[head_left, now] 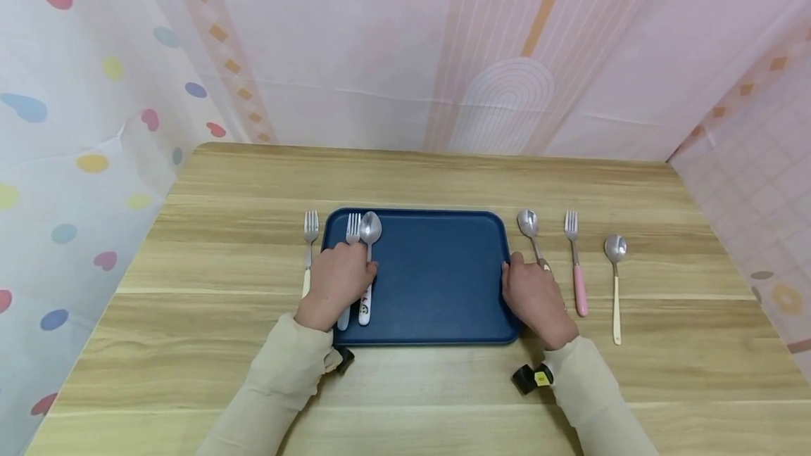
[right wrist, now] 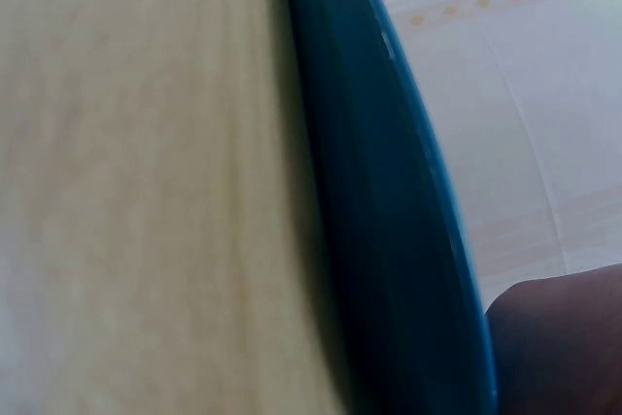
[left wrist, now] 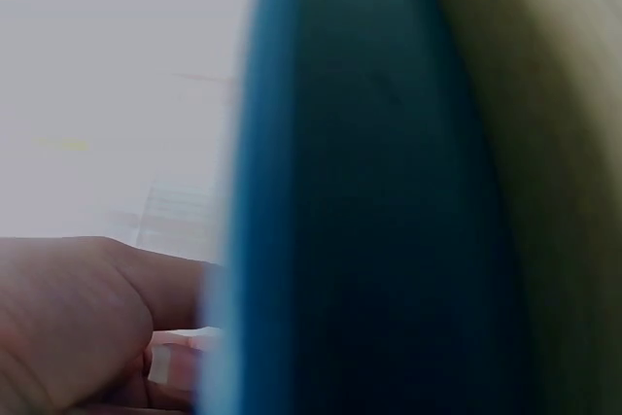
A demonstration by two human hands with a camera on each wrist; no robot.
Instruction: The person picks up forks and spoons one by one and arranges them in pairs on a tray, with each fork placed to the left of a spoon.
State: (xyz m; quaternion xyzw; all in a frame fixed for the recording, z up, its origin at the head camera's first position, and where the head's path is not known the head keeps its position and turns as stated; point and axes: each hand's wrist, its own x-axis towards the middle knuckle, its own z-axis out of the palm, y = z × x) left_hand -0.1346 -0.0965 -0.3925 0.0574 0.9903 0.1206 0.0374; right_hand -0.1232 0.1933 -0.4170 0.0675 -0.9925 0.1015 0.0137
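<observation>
Blue round-cornered tray (head_left: 437, 276); steel-headed fork (head_left: 353, 229), spoon (head_left: 370, 228) inside.

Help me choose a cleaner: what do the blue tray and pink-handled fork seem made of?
The blue tray is probably plastic, matte inside: even colour, rounded corners. The pink-handled fork has a silvery head, likely stainless steel; its handle seems smooth plastic, solidly pink, though coated metal is possible.

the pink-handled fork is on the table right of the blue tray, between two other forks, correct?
Not quite: the head view shows the pink-handled fork between two spoons, not forks. It does lie on the table, right of the blue tray.
</observation>
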